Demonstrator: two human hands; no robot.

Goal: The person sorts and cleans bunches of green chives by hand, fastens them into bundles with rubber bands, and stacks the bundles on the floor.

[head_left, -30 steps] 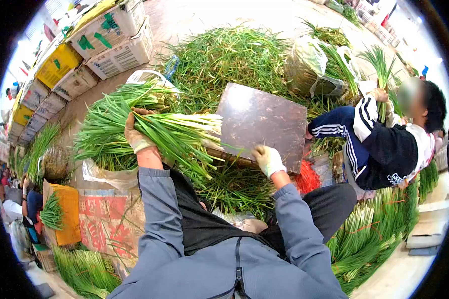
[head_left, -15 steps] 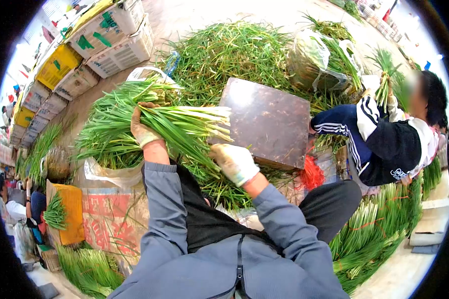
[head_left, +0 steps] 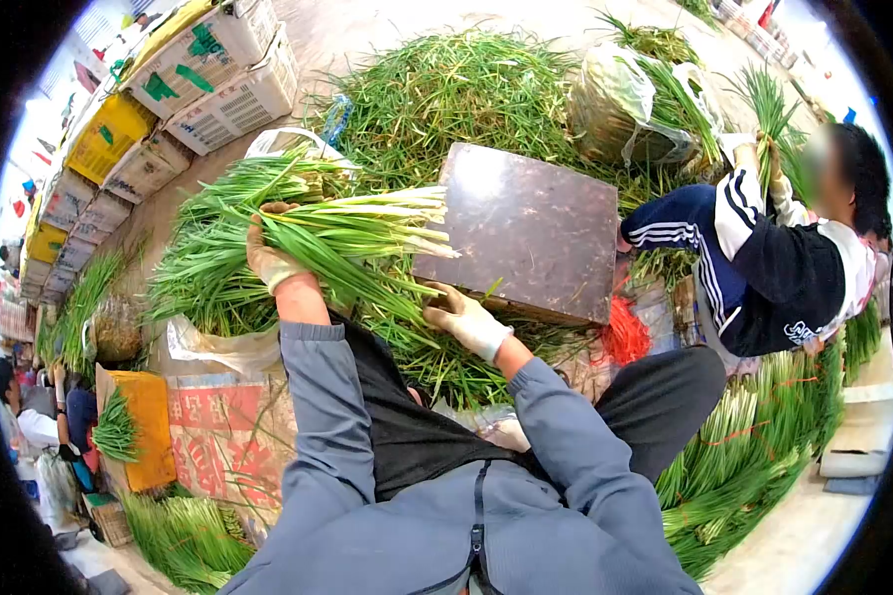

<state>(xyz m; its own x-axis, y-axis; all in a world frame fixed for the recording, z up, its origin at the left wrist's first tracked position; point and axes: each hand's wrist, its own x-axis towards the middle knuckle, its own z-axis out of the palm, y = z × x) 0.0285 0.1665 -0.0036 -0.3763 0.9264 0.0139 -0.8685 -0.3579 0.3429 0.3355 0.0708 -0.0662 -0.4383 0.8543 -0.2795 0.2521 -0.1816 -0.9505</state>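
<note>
My left hand [head_left: 272, 260], in a pale glove with bare fingertips, is closed around a bunch of chives [head_left: 367, 226]. Their white stem ends point right, reaching over the edge of a dark, glossy block [head_left: 536, 233]. Some long leaves bend down from the bunch towards my right hand [head_left: 468, 319]. That gloved hand has its fingers apart beside the drooping leaf tips; whether it touches them is hard to tell. Behind my left hand lies a large heap of chives [head_left: 208, 263] on a plastic sheet [head_left: 223, 344].
A loose leaf pile [head_left: 456, 99] rises behind the block. At right sits a person [head_left: 779, 258] holding chives [head_left: 767, 109]. Red ties [head_left: 625, 330] lie by the block. Tied bundles [head_left: 739, 451] line the lower right; stacked crates [head_left: 233, 104] stand upper left.
My right hand's fingers have spread from a more closed pose near the leaf tips. My left hand and the bunch have shifted slightly left.
</note>
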